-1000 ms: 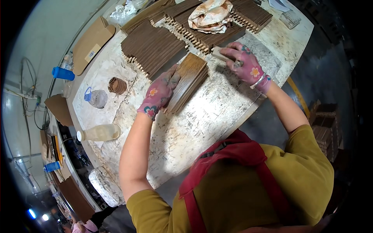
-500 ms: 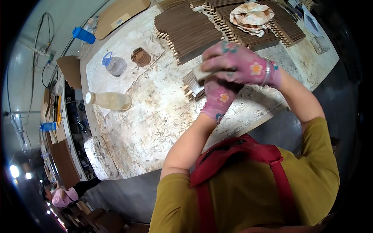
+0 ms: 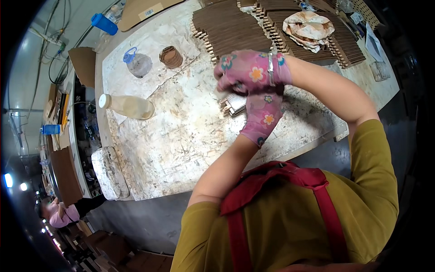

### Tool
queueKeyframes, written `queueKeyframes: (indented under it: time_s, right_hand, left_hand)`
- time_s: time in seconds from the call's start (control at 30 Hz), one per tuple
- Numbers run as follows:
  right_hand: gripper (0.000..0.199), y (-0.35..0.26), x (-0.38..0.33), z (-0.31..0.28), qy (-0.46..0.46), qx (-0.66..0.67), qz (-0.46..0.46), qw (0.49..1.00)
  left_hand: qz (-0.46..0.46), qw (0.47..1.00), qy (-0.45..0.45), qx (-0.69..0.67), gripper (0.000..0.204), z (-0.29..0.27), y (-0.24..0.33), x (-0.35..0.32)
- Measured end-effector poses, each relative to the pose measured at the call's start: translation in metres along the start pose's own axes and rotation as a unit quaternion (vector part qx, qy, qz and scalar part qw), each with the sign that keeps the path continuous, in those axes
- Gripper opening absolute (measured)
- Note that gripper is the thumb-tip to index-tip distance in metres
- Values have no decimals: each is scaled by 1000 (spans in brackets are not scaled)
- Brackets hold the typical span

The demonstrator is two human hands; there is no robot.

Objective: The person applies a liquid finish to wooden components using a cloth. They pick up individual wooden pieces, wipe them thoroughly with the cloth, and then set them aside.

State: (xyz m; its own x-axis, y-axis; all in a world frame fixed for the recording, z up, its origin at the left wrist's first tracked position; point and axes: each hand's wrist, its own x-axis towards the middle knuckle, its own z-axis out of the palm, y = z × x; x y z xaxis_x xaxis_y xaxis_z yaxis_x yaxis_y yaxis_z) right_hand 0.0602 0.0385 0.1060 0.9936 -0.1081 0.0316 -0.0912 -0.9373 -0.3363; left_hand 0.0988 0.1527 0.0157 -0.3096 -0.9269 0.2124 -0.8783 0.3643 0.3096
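Both my hands wear pink flowered gloves and grip one stack of thin brown wooden pieces [image 3: 233, 103], lifted above the stained white table [image 3: 181, 136]. My left hand [image 3: 263, 115] supports the stack from below and behind. My right hand [image 3: 247, 72] closes over its top. Only the stack's pale notched ends show under the gloves. Behind the hands, rows of the same brown wooden pieces [image 3: 231, 27] lie spread over the far part of the table.
A lying plastic bottle [image 3: 128, 105], a clear jug with a blue cap [image 3: 136, 63] and a small brown ring [image 3: 171, 56] sit at the table's left. A crumpled cloth [image 3: 310, 28] rests on the far pieces. Another person in pink [image 3: 59, 213] stands at lower left.
One second ago the stack rested on the table with my hands apart at its ends. Both hands have since closed together on it and lifted it toward me.
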Motion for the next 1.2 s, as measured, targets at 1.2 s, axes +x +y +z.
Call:
queueKeyframes:
  time_s: [1.2]
  right_hand:
    - [45,0,-236,-95,326,726,6,606]
  left_hand:
    - [104,834,149,-522,78,-104,14,142]
